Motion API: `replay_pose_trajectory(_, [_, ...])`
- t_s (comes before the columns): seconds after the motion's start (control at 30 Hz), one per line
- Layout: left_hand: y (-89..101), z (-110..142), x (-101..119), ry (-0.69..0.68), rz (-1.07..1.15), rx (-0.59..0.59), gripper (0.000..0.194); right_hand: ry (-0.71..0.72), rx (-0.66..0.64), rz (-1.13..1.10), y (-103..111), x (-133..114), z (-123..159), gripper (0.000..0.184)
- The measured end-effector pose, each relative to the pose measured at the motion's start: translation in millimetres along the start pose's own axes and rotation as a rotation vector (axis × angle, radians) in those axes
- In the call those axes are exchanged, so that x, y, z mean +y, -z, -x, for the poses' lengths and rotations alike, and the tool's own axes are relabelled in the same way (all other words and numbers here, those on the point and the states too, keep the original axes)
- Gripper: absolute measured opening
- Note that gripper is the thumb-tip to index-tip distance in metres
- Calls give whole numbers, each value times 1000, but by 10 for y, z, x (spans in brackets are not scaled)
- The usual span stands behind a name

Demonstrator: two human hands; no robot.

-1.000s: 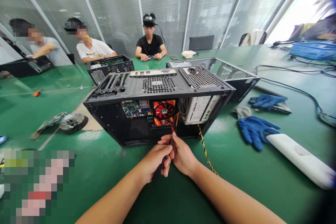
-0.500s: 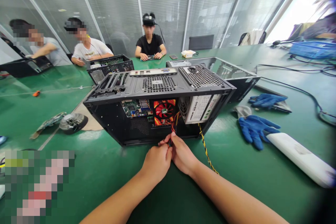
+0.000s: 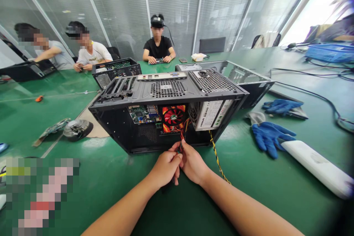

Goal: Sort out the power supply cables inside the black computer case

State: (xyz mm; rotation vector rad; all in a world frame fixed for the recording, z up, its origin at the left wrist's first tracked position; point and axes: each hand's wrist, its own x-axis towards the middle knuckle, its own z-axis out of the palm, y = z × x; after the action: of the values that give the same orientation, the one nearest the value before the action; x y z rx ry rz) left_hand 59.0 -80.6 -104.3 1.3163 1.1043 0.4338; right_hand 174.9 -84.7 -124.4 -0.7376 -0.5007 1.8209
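A black computer case (image 3: 110, 125) lies in front of me with its open side toward me. Inside show a motherboard (image 3: 142, 113), a red and black fan (image 3: 173, 118) and a power supply (image 3: 210, 114). Just outside the lower edge, both hands are closed around a bundle of thin cables (image 3: 181, 136) that comes out of the case. My left hand (image 3: 167, 167) and my right hand (image 3: 193, 164) touch each other there. The cable ends are mostly hidden by my fingers. A yellow and black twisted cable (image 3: 215, 155) hangs from the power supply to the right of my hands.
Blue work gloves (image 3: 267, 136) and a long white object (image 3: 315, 167) lie to the right. More cases (image 3: 249, 88) stand behind. A round metal part (image 3: 78, 129) sits left. Three people, one in a black shirt (image 3: 157, 49), work across the green table (image 3: 116, 199).
The fingers of my left hand have shifted on the cables, with some now pointing lower. My right hand and the case have stayed nearly in place.
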Motion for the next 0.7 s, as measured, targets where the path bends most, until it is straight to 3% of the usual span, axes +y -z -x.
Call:
replay_pose_trajectory(0.13, [0,5,-2,4,44,-38,36,4,14,11,-11,-18,11,32])
replay_pose_trajectory(0.33, [-29,20,-26,-147,-300,139,31,23,6,42,-11,-2,13,29])
replay_pose_trajectory(0.53, [-44,23,-55,-180,-412,186,31,30,48,43,-28,4,16,30])
replay_pose_trajectory(0.7, [-30,39,-21,-200,-637,249,29,66,67,42,-3,15,5,32])
